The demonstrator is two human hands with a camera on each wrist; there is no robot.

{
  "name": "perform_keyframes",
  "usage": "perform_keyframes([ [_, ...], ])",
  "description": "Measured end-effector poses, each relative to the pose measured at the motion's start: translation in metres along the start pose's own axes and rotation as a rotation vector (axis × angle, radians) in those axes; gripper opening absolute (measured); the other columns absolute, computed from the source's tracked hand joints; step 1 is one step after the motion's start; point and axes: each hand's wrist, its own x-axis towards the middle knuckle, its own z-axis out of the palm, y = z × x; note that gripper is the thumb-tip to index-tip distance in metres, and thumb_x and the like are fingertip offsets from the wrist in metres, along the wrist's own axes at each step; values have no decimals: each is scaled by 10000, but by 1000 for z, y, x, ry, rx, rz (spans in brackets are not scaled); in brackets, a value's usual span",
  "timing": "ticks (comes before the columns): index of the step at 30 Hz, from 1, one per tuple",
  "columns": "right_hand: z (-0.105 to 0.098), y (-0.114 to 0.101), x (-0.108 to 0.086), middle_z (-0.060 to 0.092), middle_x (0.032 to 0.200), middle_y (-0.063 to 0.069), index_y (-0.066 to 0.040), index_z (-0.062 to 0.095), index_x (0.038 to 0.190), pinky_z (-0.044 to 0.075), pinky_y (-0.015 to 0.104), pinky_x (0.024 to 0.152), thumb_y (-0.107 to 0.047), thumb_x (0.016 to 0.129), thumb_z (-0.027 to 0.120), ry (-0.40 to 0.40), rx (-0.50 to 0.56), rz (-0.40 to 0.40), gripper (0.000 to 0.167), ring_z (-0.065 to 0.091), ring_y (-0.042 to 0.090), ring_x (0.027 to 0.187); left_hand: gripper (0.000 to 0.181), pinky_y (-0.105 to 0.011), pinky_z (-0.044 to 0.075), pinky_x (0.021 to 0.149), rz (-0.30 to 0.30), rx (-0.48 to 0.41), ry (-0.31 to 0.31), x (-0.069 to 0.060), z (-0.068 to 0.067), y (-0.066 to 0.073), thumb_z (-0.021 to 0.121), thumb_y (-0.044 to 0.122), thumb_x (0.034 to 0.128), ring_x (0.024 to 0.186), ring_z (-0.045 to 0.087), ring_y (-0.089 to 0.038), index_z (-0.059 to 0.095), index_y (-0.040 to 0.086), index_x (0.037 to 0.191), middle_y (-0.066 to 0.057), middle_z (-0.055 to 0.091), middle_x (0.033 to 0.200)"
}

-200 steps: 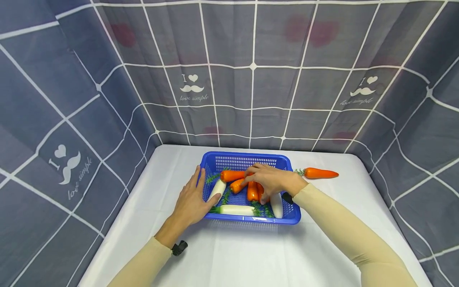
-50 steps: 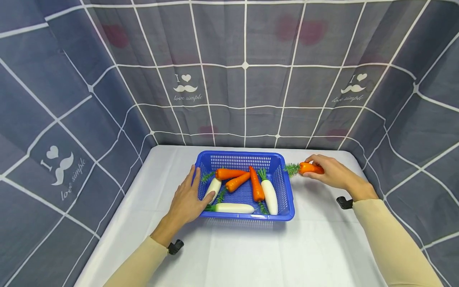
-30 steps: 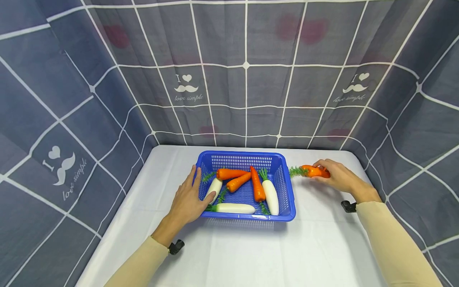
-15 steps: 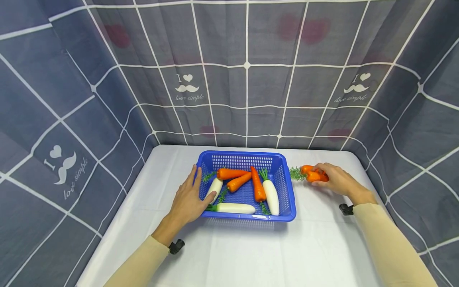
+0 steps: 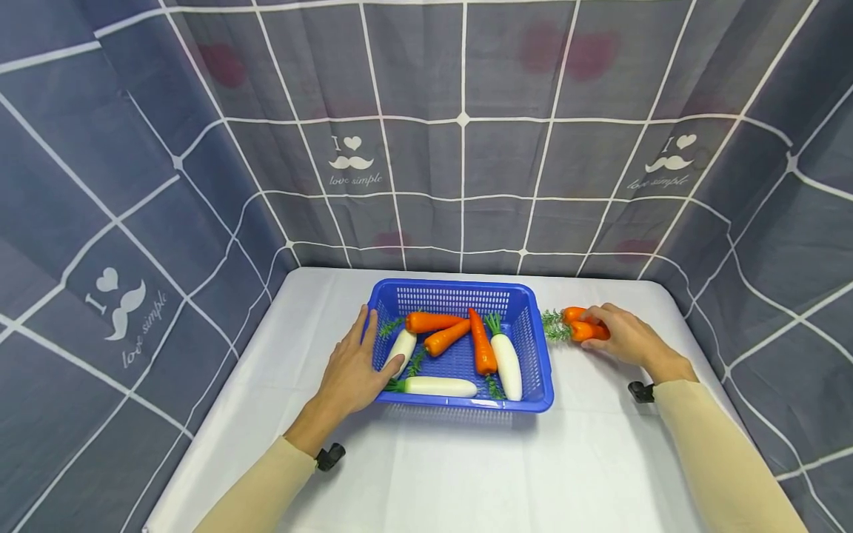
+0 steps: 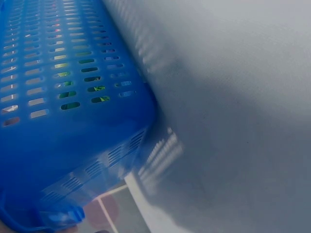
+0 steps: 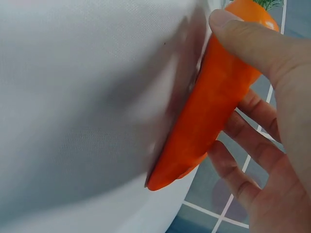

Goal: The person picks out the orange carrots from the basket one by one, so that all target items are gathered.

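Observation:
My right hand (image 5: 626, 339) pinches an orange carrot (image 7: 209, 102) between thumb and fingers, on the white table right of the basket. Just behind it lies a second carrot (image 5: 571, 314), partly covered by my hand; the green leafy tops of both point at the basket. My left hand (image 5: 352, 374) lies with extended fingers along the left rim of the blue basket (image 5: 460, 403), thumb over its front corner. Inside are several carrots (image 5: 483, 348) and white radishes (image 5: 506, 366) with green leaves. In the left wrist view only the basket's slotted wall (image 6: 73, 121) shows clearly.
A white cloth covers the table (image 5: 453, 466). Grey-blue checked curtains (image 5: 426, 163) enclose it at the back and on both sides. Black straps with small mounts (image 5: 329, 457) sit at both wrists.
A carrot has gone from the basket to the table on the right, in my right hand. Lately it has come down toward the front, beside the other carrot. My left hand stays at the rim.

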Motion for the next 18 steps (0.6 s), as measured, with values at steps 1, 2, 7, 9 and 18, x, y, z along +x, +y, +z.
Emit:
perform_keyframes([
  [1, 0, 0, 0, 713, 1106, 94, -116, 776, 1366, 601, 537, 900, -277, 955, 996, 2, -3, 0, 493, 670, 275, 973, 1089, -789, 279, 1415, -1, -1, -1, 0, 0, 0, 640, 677, 1122, 1778, 299, -545, 88, 128, 1884, -120, -33, 1996],
  [2, 1, 0, 0, 707, 1102, 95, -114, 774, 1365, 594, 533, 894, -276, 954, 996, 3, -7, -1, 495, 664, 275, 971, 1090, -789, 277, 1415, -1, -1, -1, 0, 0, 0, 642, 676, 1123, 1780, 296, -544, 87, 128, 1884, -120, -34, 1996],
  [7, 2, 1, 0, 716, 1129, 127, -95, 770, 1355, 605, 599, 927, -265, 943, 1003, 23, -11, -11, 503, 677, 316, 1004, 1089, -791, 285, 1411, 2, -3, 5, 0, 1, 0, 642, 678, 1121, 1783, 295, -537, 90, 130, 1883, -126, -18, 1996],
  [9, 3, 1, 0, 726, 1151, 136, -96, 774, 1346, 614, 640, 964, -245, 942, 1003, 32, -8, -15, 488, 696, 340, 1035, 1090, -790, 285, 1412, 4, -6, 6, 0, 1, 0, 640, 681, 1118, 1782, 296, -536, 92, 130, 1883, -121, -21, 1997],
  [18, 7, 4, -1, 738, 1195, 161, -107, 792, 1347, 614, 714, 1009, -216, 946, 995, 38, -3, -5, 462, 715, 388, 1085, 1096, -789, 293, 1409, 6, 0, 7, 0, 0, 0, 613, 717, 1109, 1777, 310, -539, 115, 124, 1886, -124, -10, 1997],
])
